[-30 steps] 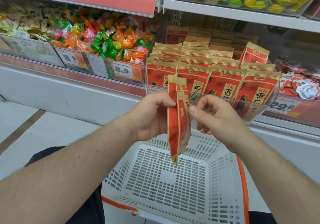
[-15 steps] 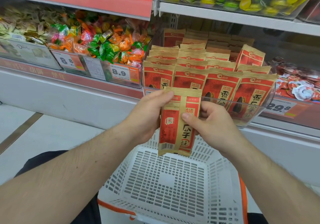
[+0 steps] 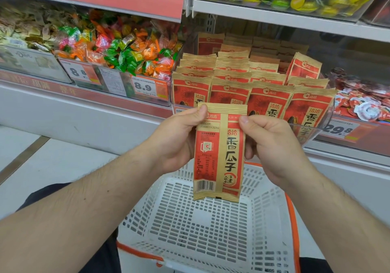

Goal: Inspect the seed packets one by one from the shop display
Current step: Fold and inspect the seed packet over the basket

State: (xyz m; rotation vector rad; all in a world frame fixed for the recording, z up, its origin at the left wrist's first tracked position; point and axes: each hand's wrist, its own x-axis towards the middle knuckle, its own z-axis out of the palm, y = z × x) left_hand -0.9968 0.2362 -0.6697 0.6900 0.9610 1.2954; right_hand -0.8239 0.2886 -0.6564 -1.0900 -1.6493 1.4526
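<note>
A clear display bin (image 3: 316, 133) on the lower shelf is holding rows of red-and-gold seed packets (image 3: 268, 101), standing upright and packed one behind another, their printed fronts facing outward. To its left another clear bin (image 3: 118, 82) is brimming with loose wrapped candies (image 3: 126, 55) in orange, green and pink, with a price tag (image 3: 147, 86) reading 8.9 on its front. A white slotted shopping basket (image 3: 211, 230) with orange trim is sitting below the hands, and no goods are showing on its slotted floor. The left hand (image 3: 175, 141) and the right hand (image 3: 272, 146) are holding a single seed packet (image 3: 219, 152) between them, in front of the display bin and above the basket. The left thumb is pinching the packet's upper left corner, the right thumb is pressing its upper right edge, and the remaining fingers of both are curling behind it. The packet is hanging upright, its long axis running vertically, sealed top edge up, the face with the barcode and date print turned toward the camera. A pale tiled floor (image 3: 52, 163) is stretching away at the left, beside the grey base of the shelving unit (image 3: 84, 114).
</note>
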